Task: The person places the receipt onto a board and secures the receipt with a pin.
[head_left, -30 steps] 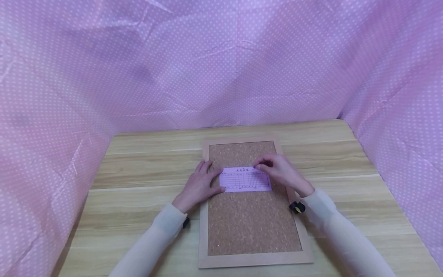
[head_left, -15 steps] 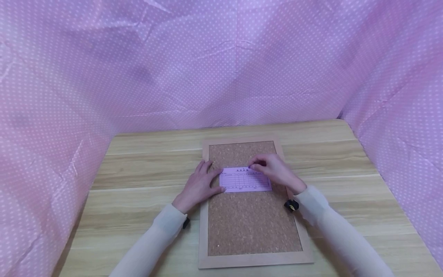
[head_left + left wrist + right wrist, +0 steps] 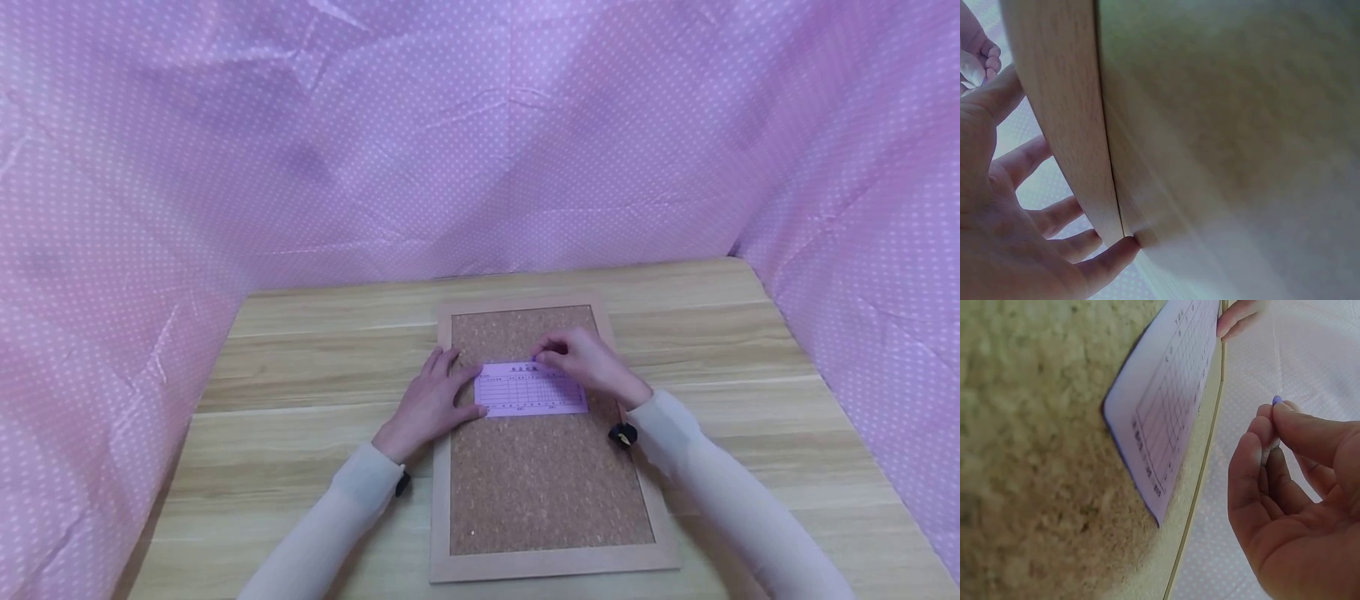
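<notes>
A printed form slip (image 3: 528, 392) with a ruled grid lies flat on the cork board (image 3: 551, 483). My left hand (image 3: 427, 404) has its fingers spread over the board's left frame, thumb and index finger pressing the slip's left edge. In the left wrist view, the fingers (image 3: 1054, 219) of that hand reach along the wooden frame. Between the thumb and fingertips of my right hand (image 3: 581, 362) is a small blue-purple push pin (image 3: 1277, 400), mostly hidden by the fingers. These fingertips are at the slip's upper edge, right of its printed heading.
The cork board's wooden frame (image 3: 555, 562) lies on a wood-grain table (image 3: 300, 475). Pink dotted cloth (image 3: 480, 167) hangs behind and at both sides. A tiny white speck (image 3: 472, 532) shows low on the cork. Dark bands sit at both sleeves.
My right hand has shifted left along the slip's upper edge with the push pin, closer to the middle. My left hand and the slip have stayed in place.
</notes>
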Demonstrator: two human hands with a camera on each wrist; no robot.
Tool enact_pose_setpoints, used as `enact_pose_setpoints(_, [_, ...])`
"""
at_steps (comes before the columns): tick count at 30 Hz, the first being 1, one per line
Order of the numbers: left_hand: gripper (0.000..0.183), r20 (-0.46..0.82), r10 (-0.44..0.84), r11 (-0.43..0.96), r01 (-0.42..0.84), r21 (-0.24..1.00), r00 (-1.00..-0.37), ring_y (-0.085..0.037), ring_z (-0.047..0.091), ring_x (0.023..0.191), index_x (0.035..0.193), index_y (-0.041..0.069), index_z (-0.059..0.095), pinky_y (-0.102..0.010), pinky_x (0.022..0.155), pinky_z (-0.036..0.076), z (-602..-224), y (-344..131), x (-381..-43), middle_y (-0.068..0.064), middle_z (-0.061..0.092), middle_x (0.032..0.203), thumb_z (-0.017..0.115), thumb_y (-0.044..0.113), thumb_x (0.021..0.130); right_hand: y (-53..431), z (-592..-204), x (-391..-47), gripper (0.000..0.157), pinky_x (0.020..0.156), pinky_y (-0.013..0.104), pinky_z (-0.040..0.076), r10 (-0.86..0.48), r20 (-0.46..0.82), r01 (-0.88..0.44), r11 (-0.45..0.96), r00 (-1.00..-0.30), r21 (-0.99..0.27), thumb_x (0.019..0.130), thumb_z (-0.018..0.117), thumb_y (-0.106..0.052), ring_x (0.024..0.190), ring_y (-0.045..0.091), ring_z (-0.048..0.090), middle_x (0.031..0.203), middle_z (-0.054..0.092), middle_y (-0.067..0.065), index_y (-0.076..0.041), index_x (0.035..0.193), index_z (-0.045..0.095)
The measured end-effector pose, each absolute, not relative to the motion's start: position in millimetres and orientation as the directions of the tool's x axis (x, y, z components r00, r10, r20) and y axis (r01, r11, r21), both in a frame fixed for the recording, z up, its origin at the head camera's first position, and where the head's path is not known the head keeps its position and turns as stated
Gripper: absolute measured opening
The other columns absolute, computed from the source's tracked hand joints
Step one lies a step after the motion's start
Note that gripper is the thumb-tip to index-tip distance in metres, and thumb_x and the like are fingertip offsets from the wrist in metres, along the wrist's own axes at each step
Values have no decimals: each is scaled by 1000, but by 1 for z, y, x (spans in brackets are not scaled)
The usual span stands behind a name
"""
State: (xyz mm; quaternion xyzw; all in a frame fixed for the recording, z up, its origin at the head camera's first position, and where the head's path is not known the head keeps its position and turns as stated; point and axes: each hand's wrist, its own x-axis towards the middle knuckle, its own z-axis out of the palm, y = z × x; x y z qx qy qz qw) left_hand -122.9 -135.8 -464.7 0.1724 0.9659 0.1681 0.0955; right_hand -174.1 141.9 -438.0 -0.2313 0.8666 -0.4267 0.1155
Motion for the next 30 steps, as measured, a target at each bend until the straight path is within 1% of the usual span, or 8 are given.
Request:
enact_pose_setpoints(5, [71,-122,367,883,304,357,-922,-48,19,153,149,17,57,-67,113,34,-464,-136,-123,-22,30,164,80,47,89,140,-441,-178,12,82,37,57,-514,-8,-309,528,-858,-792,97,67,0,88,17,69,98,76,8,-2,103,77])
enact_pose_setpoints(11, [72,-121,365,884,303,357,-923,-48,19,153,149,18,57,-68,112,34,-465,-136,-122,-22,31,164,80,48,89,137,-443,-180,11,85,39,56,-498,-27,-299,564,-867,-770,96,69,-2,90,17,69,96,76,4,-5,102,78])
enact_pose_setpoints(19, [72,-121,366,884,304,356,-923,-49,19,153,150,19,57,-68,111,36,-466,-136,-123,-22,30,164,80,48,89,135,-446,-184,11,87,40,55,-494,-68,-269,578,-867,-770,96,69,-2,89,18,68,94,75,3,-6,101,78])
enact_pose_setpoints(25, [72,-126,366,884,302,357,-922,-49,18,153,150,19,57,-68,112,35,-465,-136,-122,-22,31,164,80,49,89,133,-449,-187,11,87,40,54,-497,-83,-276,604,-864,-748,96,68,-4,88,17,67,95,76,2,-8,100,78])
enact_pose_setpoints(30, [72,-127,362,881,295,370,-923,-48,18,153,150,18,57,-68,112,34,-464,-136,-122,-22,31,164,79,49,89,131,-451,-189,12,88,41,52,-500,-93,-284,626,-861,-726,96,69,-6,91,18,67,97,76,1,-10,100,79])
